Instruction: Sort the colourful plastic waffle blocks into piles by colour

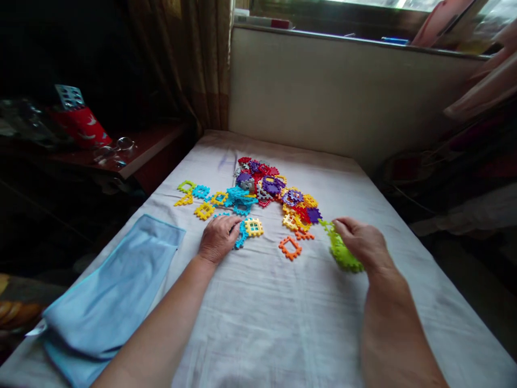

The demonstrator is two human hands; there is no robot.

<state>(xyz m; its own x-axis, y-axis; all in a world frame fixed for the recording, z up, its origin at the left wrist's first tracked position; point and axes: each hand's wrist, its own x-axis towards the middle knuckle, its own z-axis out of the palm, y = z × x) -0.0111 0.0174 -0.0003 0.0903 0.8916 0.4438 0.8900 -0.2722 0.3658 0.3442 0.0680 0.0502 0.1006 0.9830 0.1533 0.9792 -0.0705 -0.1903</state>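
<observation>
on wrinkly white cloth, right hand pinches bumpy-edged green plastic; can't tell if left hand pinches toothed blue plastic.

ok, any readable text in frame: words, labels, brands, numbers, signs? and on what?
None readable.
White tag on the blue cloth: any print too small to read.
Red-and-white item on the window ledge: any print too blurred.
Red container: white shapes, no legible lettering.
Plastic pieces: no lettering visible.

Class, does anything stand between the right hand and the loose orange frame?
Yes: the lime-green pieces, at the right hand; whether held or resting, I can't tell. Past them, only pale sheet shows before the orange frame.
</observation>
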